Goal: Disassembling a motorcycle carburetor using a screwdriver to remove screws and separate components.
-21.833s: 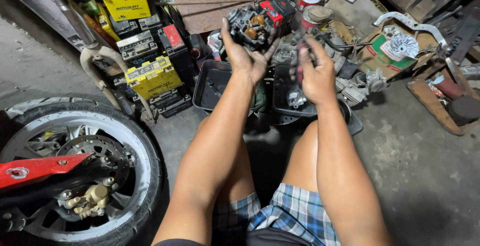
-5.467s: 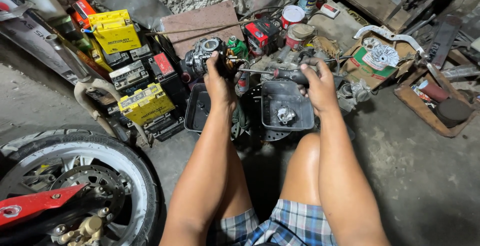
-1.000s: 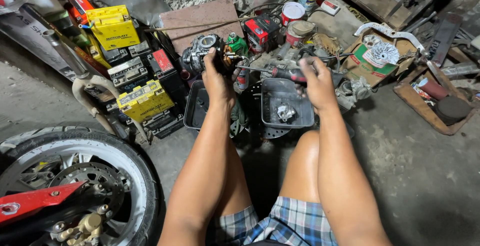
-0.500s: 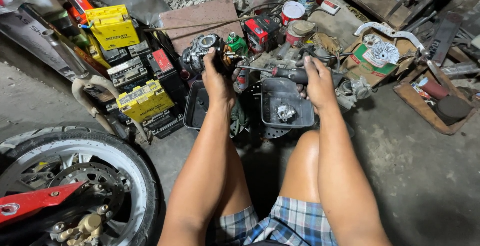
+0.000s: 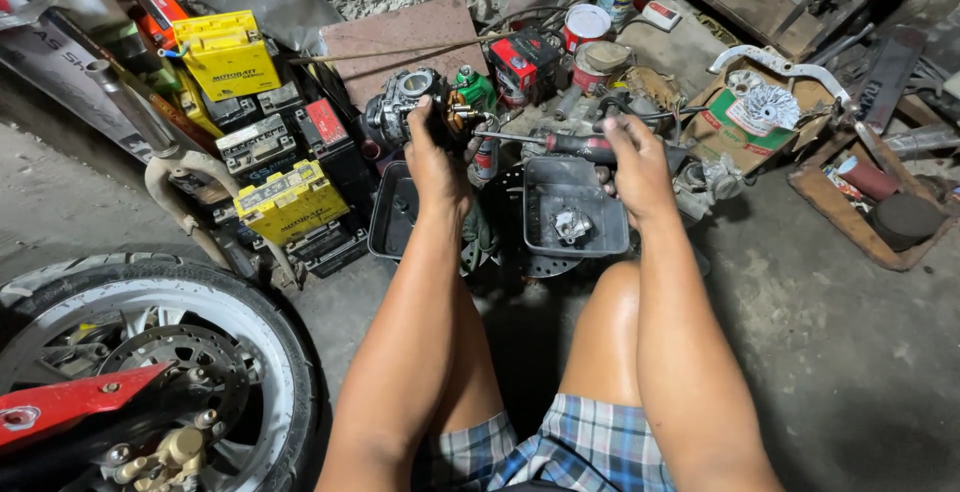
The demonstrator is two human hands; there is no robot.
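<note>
My left hand [image 5: 432, 157] grips a grey metal carburetor [image 5: 400, 107] and holds it up over a black tray [image 5: 385, 222]. In my right hand [image 5: 632, 157] is a screwdriver [image 5: 545, 141] with a dark red and black handle. Its shaft points left, and the tip reaches the carburetor's right side. Below the screwdriver a second black tray [image 5: 575, 212] holds a small metal part [image 5: 572, 224]. Both of my forearms stretch forward above my bare knees.
Yellow and black batteries [image 5: 285, 202] are stacked at the left. A motorcycle front wheel with a brake disc [image 5: 150, 372] fills the lower left. Cans [image 5: 585, 27], a cardboard box with a finned part [image 5: 765, 107] and a rusty tray [image 5: 880, 222] lie behind and right. Bare concrete floor [image 5: 850, 352] lies at right.
My left hand has tilted the carburetor slightly while the screwdriver stays at its side. My right hand shifted a little on the handle. The view barely moved.
</note>
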